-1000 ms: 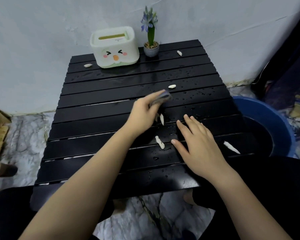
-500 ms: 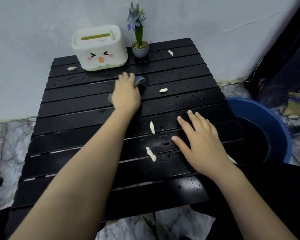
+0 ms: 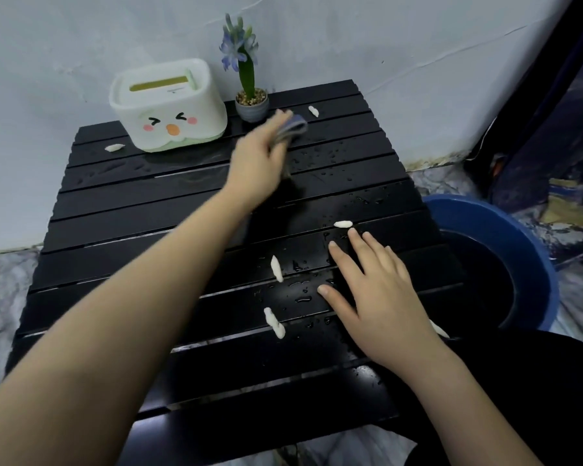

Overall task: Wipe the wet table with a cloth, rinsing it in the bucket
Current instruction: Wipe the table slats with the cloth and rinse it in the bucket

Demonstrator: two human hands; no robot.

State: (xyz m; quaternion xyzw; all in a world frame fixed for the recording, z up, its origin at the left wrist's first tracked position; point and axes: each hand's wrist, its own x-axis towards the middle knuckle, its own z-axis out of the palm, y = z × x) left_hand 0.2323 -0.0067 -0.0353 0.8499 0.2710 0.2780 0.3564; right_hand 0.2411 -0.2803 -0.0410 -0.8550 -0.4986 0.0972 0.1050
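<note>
A black slatted table (image 3: 122,230) carries water drops, mostly on its right half. My left hand (image 3: 256,163) is stretched to the far side and grips a grey-blue cloth (image 3: 295,127), motion-blurred, just in front of the flower pot. My right hand (image 3: 377,297) lies flat on the near right part of the table with fingers spread, holding nothing. A blue bucket (image 3: 519,237) with dark water stands on the floor right of the table.
A white tissue box with a cartoon face (image 3: 169,105) and a small potted blue flower (image 3: 249,99) stand at the table's back edge. Several small white scraps (image 3: 276,267) lie scattered on the slats. A white wall is behind, marble floor around.
My left hand has swept the cloth from the table's middle to the far side and then right toward the flower pot. My right hand stays pressed on the table.
</note>
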